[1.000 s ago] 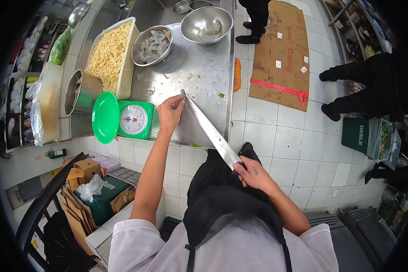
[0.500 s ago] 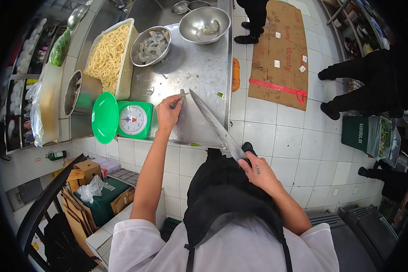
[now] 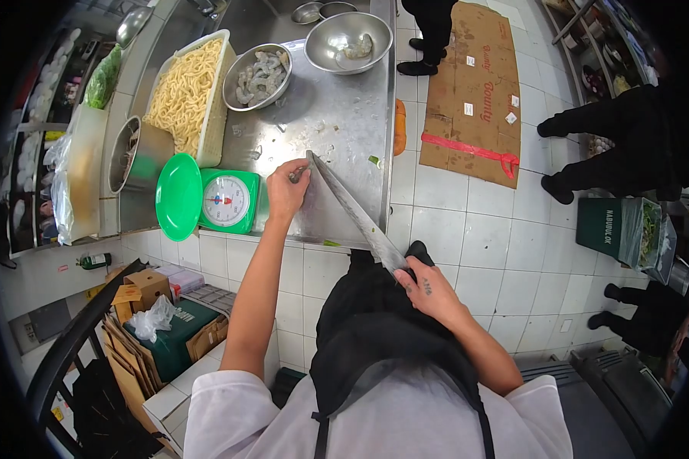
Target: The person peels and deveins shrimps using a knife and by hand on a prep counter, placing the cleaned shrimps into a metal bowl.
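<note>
My left hand (image 3: 287, 190) is closed over the steel table (image 3: 344, 176), pinching a small grey shrimp (image 3: 297, 174) mostly hidden by the fingers. My right hand (image 3: 429, 291) grips a long knife (image 3: 356, 213), its blade slanting up and left across the table edge. The knife's tip meets the end of the shrimp at my left fingertips. Beyond my left hand, a steel bowl (image 3: 227, 90) holds several grey shrimp (image 3: 262, 76). A wider steel bowl (image 3: 321, 46) to its right has a small amount of shrimp (image 3: 357, 49) inside.
A green scale (image 3: 228, 200) with a round green pan (image 3: 179, 196) stands left of my left hand. Behind it are a basket of thick noodles (image 3: 182, 99) and a steel pot (image 3: 149, 157). Flattened cardboard (image 3: 471, 92) lies on the floor, with people in dark trousers (image 3: 612, 138) nearby.
The knife has swung slightly left, bringing its tip to the shrimp at my left fingers. My right hand has shifted a little left. At the lower right, a person's feet have moved.
</note>
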{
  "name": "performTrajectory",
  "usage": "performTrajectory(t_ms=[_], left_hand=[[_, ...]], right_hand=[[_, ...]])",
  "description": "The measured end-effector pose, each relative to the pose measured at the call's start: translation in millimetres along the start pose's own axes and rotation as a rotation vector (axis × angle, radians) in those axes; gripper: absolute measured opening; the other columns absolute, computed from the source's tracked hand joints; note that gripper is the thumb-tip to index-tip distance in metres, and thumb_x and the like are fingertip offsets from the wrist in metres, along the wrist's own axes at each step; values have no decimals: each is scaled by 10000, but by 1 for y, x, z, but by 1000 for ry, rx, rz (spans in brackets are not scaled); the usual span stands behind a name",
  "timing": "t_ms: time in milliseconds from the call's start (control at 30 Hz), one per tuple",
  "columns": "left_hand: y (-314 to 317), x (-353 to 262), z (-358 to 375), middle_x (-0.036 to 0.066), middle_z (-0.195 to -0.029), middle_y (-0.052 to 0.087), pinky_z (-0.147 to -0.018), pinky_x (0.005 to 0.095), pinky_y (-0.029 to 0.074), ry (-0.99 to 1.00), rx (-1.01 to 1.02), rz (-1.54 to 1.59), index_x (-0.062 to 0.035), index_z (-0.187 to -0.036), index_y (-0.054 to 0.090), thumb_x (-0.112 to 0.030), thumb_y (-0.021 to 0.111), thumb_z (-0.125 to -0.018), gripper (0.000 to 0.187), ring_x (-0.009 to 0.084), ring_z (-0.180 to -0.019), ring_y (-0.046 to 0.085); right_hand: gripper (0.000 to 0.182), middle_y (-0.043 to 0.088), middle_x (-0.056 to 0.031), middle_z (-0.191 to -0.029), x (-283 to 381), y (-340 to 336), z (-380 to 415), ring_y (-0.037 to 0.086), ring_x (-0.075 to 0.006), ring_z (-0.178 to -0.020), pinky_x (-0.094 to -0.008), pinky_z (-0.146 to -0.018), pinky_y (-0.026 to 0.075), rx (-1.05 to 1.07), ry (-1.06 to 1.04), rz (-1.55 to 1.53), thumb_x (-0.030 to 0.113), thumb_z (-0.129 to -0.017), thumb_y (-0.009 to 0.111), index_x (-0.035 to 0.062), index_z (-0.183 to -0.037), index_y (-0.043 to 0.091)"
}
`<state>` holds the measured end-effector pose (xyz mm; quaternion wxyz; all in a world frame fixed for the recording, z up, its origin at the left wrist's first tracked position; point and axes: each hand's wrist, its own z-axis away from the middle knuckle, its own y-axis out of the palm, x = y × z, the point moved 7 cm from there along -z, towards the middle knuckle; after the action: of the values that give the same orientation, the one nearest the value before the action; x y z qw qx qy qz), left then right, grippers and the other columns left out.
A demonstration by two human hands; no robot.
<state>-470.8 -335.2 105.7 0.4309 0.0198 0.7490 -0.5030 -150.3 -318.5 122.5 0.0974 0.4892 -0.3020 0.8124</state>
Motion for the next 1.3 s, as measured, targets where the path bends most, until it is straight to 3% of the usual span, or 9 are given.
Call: performTrajectory(t_ms=[133, 200, 333, 400, 833, 1100, 1167, 1300], left_hand=[[0, 3, 0, 96, -892, 695, -696, 312, 504, 14, -5, 0, -80, -953, 710, -72, 698, -750, 204, 196, -736, 629], [0, 4, 0, 101, -884, 694, -693, 314, 503, 22, -9, -3, -82, -952, 711, -75, 701, -748, 205, 197, -730, 629], [-1, 4, 0, 110, -848, 688, -686, 321, 504, -10, 0, 16, -67, -936, 707, -87, 708, -743, 194, 201, -713, 630], [-1, 2, 0, 110, -833, 685, -684, 321, 504, -16, 6, 21, -60, -931, 705, -90, 710, -743, 191, 202, -708, 630], [4, -8, -5, 125, -922, 673, -684, 321, 507, 16, -16, 0, -28, -967, 702, -56, 675, -773, 197, 217, -718, 628], [6, -6, -3, 134, -930, 675, -699, 313, 510, 33, -45, -20, -22, -978, 704, -35, 657, -775, 209, 220, -740, 640], [6, -3, -3, 106, -936, 686, -662, 294, 511, 47, -59, -26, -35, -978, 706, -74, 671, -787, 198, 178, -749, 649], [7, -3, -2, 107, -946, 689, -676, 294, 512, 43, -58, -30, -35, -980, 706, -73, 670, -788, 199, 178, -754, 650]], right_hand=[[277, 549, -171, -551, 2, -4, -1, 545, -301, -454, -425, -494, 407, 45, 67, -8, 263, -948, 537, 4, -867, 485], [273, 577, -268, -660, 2, -6, -1, 572, -461, -668, -490, -598, 429, 84, 166, -13, 234, -929, 559, -37, -955, 530], [270, 568, -268, -653, -2, -5, -1, 568, -462, -663, -488, -590, 423, 88, 148, -45, 233, -929, 561, -33, -936, 517], [305, 521, -111, -524, -2, -2, 1, 531, -214, -418, -362, -450, 409, 56, 69, -45, 293, -953, 533, 6, -868, 476], [296, 546, -91, -566, 2, 0, -3, 540, -189, -424, -337, -454, 429, 63, 132, -121, 287, -959, 520, 11, -860, 479], [309, 541, -90, -560, 2, 10, -4, 537, -175, -419, -325, -448, 424, 87, 61, -117, 284, -962, 517, -4, -853, 488], [310, 540, -92, -556, 2, 11, -5, 538, -176, -418, -327, -449, 425, 87, 55, -121, 284, -962, 517, -5, -853, 490], [310, 546, -98, -550, 1, 11, -7, 546, -180, -417, -330, -452, 429, 86, 40, -130, 284, -961, 516, -7, -857, 497]])
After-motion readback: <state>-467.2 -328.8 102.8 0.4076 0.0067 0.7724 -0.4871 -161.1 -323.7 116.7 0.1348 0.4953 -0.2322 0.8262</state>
